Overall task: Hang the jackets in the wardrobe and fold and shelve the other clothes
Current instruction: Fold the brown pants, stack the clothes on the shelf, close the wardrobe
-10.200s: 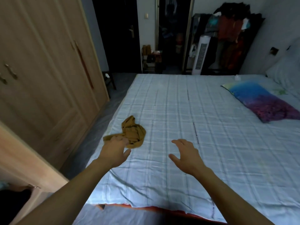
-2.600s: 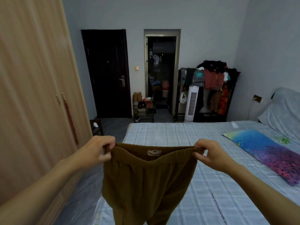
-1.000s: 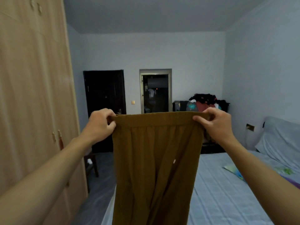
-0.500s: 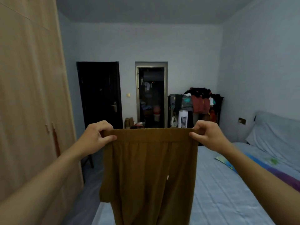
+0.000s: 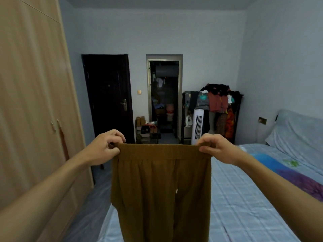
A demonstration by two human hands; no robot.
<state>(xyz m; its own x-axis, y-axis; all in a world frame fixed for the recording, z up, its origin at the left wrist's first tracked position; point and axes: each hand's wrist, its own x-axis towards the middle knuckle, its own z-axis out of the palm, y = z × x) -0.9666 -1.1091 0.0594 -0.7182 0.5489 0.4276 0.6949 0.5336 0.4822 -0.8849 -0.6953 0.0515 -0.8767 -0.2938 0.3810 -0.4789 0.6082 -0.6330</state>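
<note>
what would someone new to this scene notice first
Front and centre hang the brown trousers, stretched flat by the waistband, which the left hand and the right hand each pinch at one end, above the foot of the checked bed. On the left stands the tall wooden wardrobe with its doors closed. Against the far wall, a crowded clothes rack sits right of the open doorway.

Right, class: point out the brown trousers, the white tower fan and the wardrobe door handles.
brown trousers [image 5: 160,186], head view, front panel below the waistband.
white tower fan [image 5: 198,125], head view, its slatted grille.
wardrobe door handles [image 5: 55,125], head view, between the paired pulls.
</note>
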